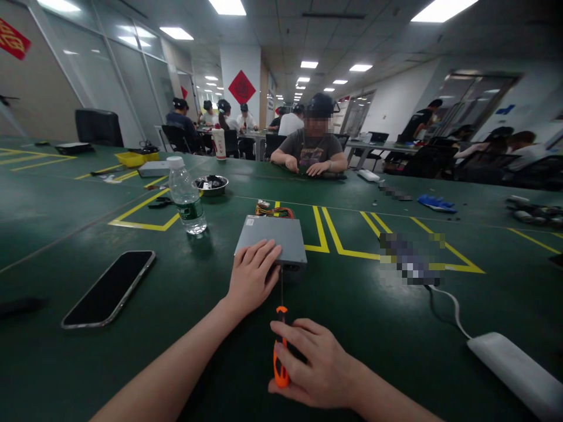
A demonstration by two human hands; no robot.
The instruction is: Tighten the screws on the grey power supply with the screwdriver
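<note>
A grey metal computer power supply (277,234) lies on the green table in front of me, its coloured cables (275,210) bunched at the far side. My left hand (253,275) rests on its near left part, fingers stretched flat over the top and thumb by the front edge. In my right hand (314,363) is an orange and black screwdriver (280,357), held by the handle. Its shaft points away from me, up to the near face of the power supply. The tip is hard to make out there.
Left of the power supply stand a water bottle (187,196) and a metal bowl (212,185) of small parts; a phone (109,288) lies nearer. At right are a white power bank (514,369) with a cable and a blurred device (409,261). A person (312,143) sits opposite.
</note>
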